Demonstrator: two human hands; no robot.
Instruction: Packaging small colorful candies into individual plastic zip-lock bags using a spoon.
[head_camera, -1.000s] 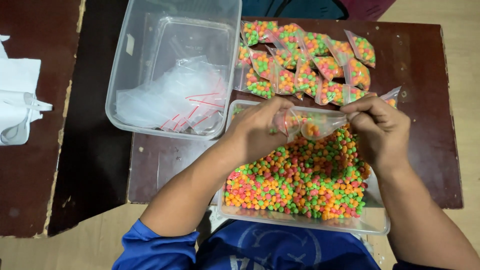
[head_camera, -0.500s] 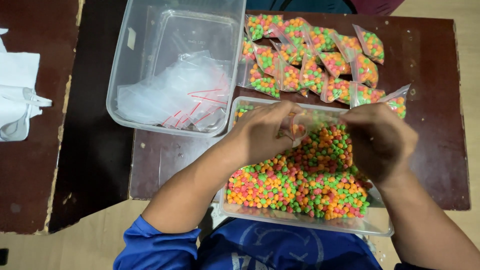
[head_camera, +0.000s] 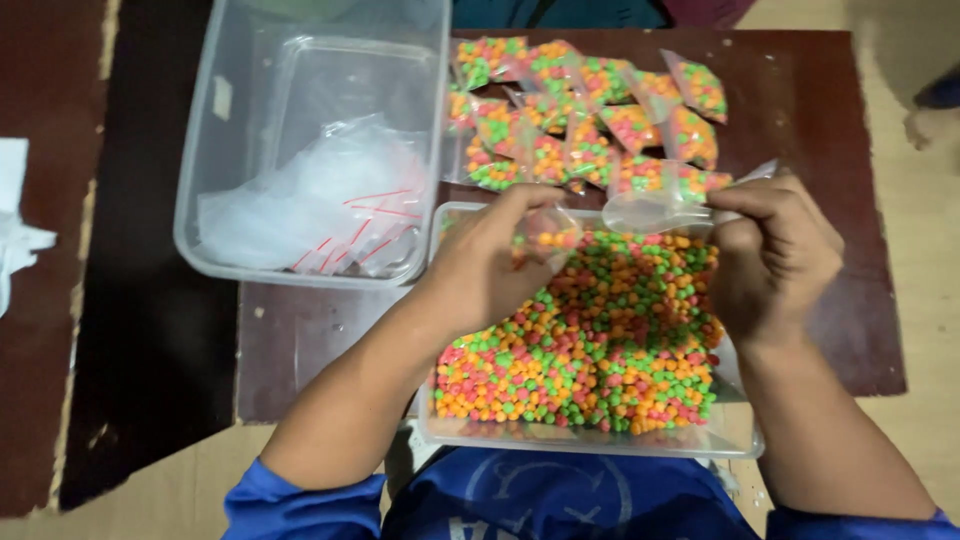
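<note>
Head view looks down on the filling of a small bag: the left hand (head_camera: 490, 265) pinches a little clear bag (head_camera: 548, 232) with a few coloured sweets already in it, held just above the far end of the tray (head_camera: 590, 440), while the right hand (head_camera: 775, 255) grips a clear plastic scoop (head_camera: 655, 212) by its handle, its bowl pointing at the bag's mouth. Whether the scoop is now empty I cannot tell. As a judgement, the step in hand is pouring sweets into the bag; the next move would call for holding the mouth wide, tipping the scoop slowly so nothing spills, then pressing the red strip shut. One tray holds the loose sweets (head_camera: 590, 340), orange, green and pink, too many to count, and it stands on the dark tabletop (head_camera: 840, 150) right before the person. Behind it lies a heap of filled bags (head_camera: 590, 125), roughly fifteen, though they overlap. One large clear tub (head_camera: 310, 150) to the left holds a pile of empty bags (head_camera: 320, 205); their number cannot be made out.
</note>
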